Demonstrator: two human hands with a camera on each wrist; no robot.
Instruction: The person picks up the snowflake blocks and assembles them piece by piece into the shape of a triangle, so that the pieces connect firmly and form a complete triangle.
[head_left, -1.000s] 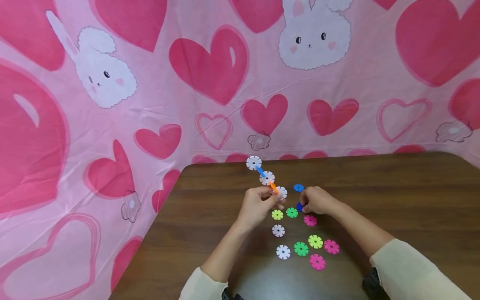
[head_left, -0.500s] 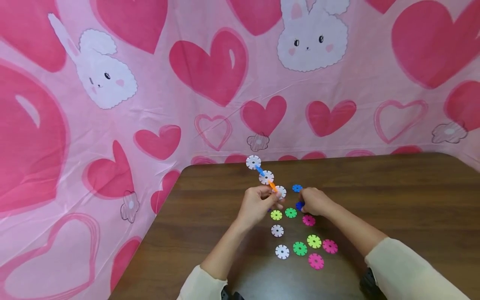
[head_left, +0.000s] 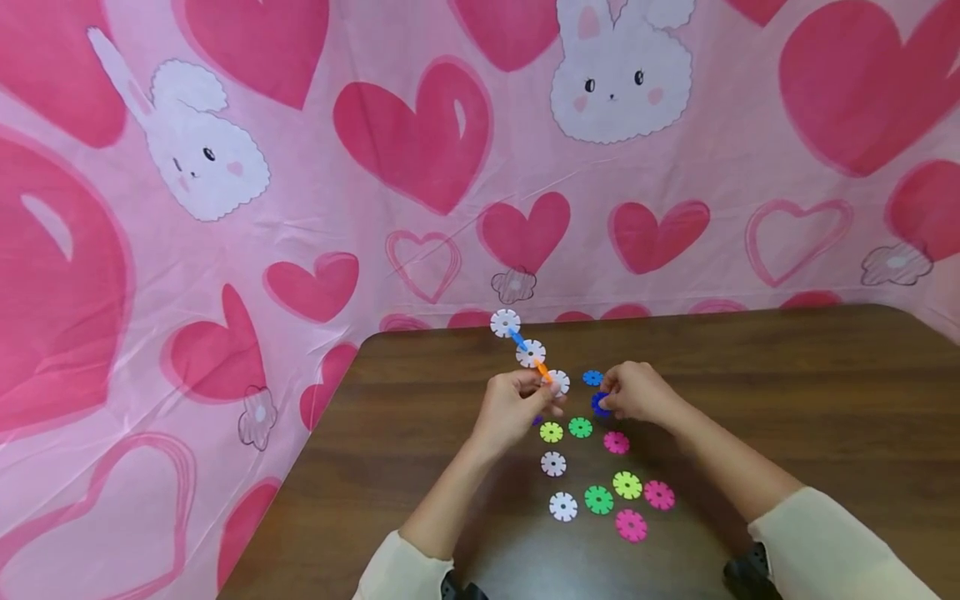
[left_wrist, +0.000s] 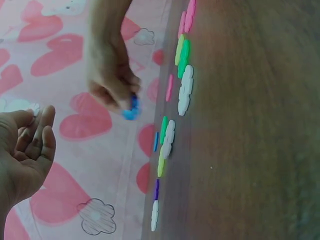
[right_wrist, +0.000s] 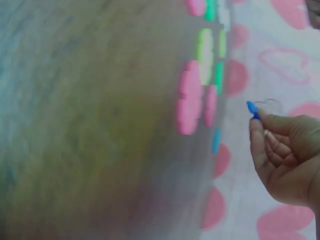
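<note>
The person wore a cream long-sleeved top, both sleeves [head_left: 832, 542] pushed partway up the bare forearms, with a dark strap or band showing beneath each sleeve near the frame's lower edge

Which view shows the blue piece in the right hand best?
Left wrist: the blue piece is clear, pinched by the right hand, off the table. Head shows it small; right wrist shows just a tip.

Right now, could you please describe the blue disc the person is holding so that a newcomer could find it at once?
On the brown table, look above the scattered coloured discs to the right hand. The dark blue disc is pinched at its fingertips, lifted off the wood. The lighter blue disc just behind it lies flat and untouched.
</note>
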